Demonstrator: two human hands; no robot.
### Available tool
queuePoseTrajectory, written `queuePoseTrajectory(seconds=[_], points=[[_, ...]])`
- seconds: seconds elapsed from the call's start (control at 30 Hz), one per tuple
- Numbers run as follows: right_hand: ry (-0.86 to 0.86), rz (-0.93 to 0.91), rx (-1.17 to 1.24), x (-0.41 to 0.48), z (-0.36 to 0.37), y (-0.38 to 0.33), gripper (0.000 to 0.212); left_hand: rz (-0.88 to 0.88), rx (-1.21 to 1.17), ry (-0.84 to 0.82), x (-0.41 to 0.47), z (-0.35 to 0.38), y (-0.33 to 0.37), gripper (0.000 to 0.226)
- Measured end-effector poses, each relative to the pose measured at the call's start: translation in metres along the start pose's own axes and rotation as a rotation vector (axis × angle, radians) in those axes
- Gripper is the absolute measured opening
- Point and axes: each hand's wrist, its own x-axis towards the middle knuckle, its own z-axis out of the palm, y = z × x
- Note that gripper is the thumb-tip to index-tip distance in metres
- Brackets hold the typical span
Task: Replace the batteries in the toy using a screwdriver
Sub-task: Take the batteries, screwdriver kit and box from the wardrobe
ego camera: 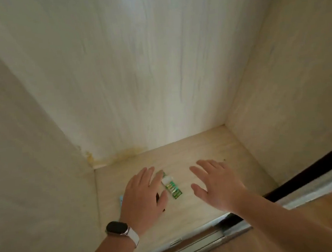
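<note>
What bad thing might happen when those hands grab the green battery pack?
The left hand covers most of a light blue thing and a dark thing, so it might knock them without the person seeing. If batteries slip out of the battery pack, they may roll toward the door track at the front and get stuck there.

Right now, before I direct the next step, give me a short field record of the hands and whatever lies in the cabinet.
surface: pale wooden cabinet floor, yellowish stain at its back left corner
batteries: green blister pack of batteries, flat on the floor, diagonal between the hands
left hand: open, fingers straight, just left of the pack; contact unclear
right hand: open, fingers spread, right of the pack, apart from it
other: light blue object, mostly hidden by the left hand
toy, screwdriver: not identifiable
</note>
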Motion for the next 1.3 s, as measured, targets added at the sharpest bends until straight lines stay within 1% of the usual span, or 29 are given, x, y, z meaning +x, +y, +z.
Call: queuePoseTrajectory(seconds=[0.13,0.27,0.33,0.57,0.67,0.77,0.83,0.97,1.17,1.3], points=[[-0.090,-0.089,0.048,0.034,0.032,0.011,0.065,-0.110,0.023,-0.066,0.003,0.029,-0.017,0.050],[-0.113,-0.145,0.087,0.062,0.060,0.024,0.055,-0.183,0.037,-0.086,0.009,0.062,-0.025,0.047],[-0.123,-0.162,0.112,0.075,0.074,0.029,0.052,-0.231,0.034,-0.102,0.010,0.078,-0.029,0.054],[-0.192,-0.212,0.132,0.113,0.136,0.036,0.059,-0.353,0.030,-0.162,0.007,0.140,-0.049,0.052],[-0.210,-0.184,0.137,0.119,0.166,0.034,0.060,-0.373,0.003,-0.169,0.005,0.169,-0.061,0.045],[-0.240,-0.155,0.127,0.124,0.202,0.032,0.058,-0.388,-0.032,-0.203,0.003,0.203,-0.073,0.050],[-0.257,-0.131,0.124,0.127,0.225,0.030,0.054,-0.412,-0.058,-0.231,0.004,0.223,-0.082,0.050],[-0.283,-0.069,0.128,0.131,0.267,0.024,0.050,-0.496,-0.089,-0.273,0.000,0.260,-0.106,0.046],[-0.265,0.047,0.176,0.137,0.320,0.013,0.041,-0.627,-0.029,-0.303,-0.016,0.303,-0.147,0.045],[-0.259,0.156,0.199,0.141,0.346,0.009,0.043,-0.726,-0.043,-0.271,-0.024,0.323,-0.166,0.048]])
